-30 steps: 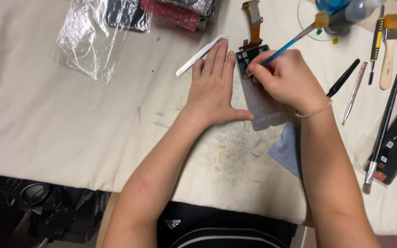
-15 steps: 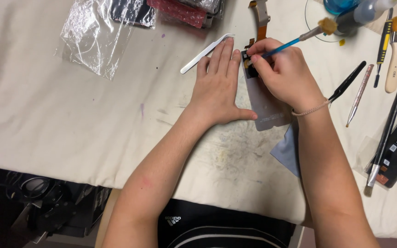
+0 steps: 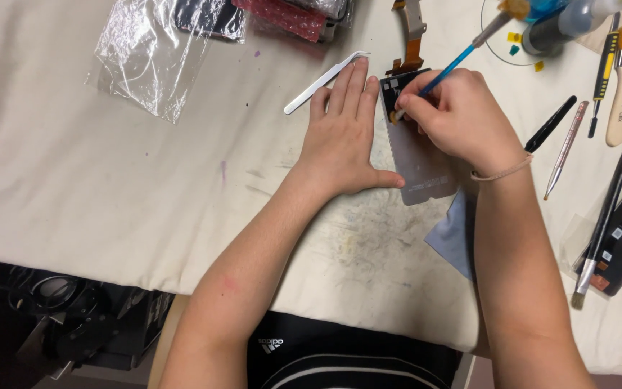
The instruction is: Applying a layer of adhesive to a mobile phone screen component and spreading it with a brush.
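While pinching the thin blue-handled brush [image 3: 446, 69] pencil-fashion, right hand [image 3: 462, 115] closed on it, bristle end down at the panel's top edge. Left hand [image 3: 343, 133] flat and open, holding nothing, pressing cloth at nine o'clock of the grey phone panel [image 3: 420, 155]. Panel probably light, stiff, fragile: best taken by its edges. Ribbon cable [image 3: 412, 36] at twelve o'clock. Brush tip hidden behind fingers; panel's right edge covered by the wrist.

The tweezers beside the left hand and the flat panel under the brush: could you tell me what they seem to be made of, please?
The tweezers look like bare metal: pale, silvery, thin, with a dull sheen. The flat panel looks like a grey, matte sheet, perhaps metal or plastic; its even, unreflective face leaves that open. The right hand holds a blue-handled brush to it.
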